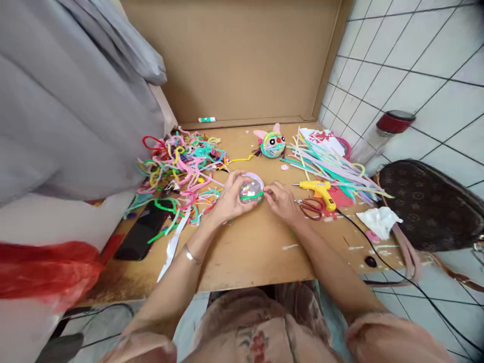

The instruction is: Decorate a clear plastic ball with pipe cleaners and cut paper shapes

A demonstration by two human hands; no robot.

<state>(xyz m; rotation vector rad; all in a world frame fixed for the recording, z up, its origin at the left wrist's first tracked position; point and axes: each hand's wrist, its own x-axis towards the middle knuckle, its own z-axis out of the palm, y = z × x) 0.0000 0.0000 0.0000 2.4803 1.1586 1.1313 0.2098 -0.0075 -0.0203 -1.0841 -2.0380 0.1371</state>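
A clear plastic ball [249,188] sits in my left hand [233,197], whose thumb and fingers curl round its left side. A lilac pipe cleaner [257,177] arches over the ball's top, and a green pipe cleaner [252,196] runs across its lower part. At the ball's right edge, my right hand [280,200] pinches the end of the green strip between thumb and fingers. Behind the ball stands a finished-looking striped ball figure [274,144] with pink ears and googly eyes.
Tangled pipe cleaners [185,161] heap at left beside a black phone [140,232]. At right lie straight pipe cleaners [333,159], a yellow glue gun [319,189] with a trailing cord, red-handled scissors [312,208], a tissue [380,222] and a brown bag [427,206]. A glue stick [206,120] lies behind.
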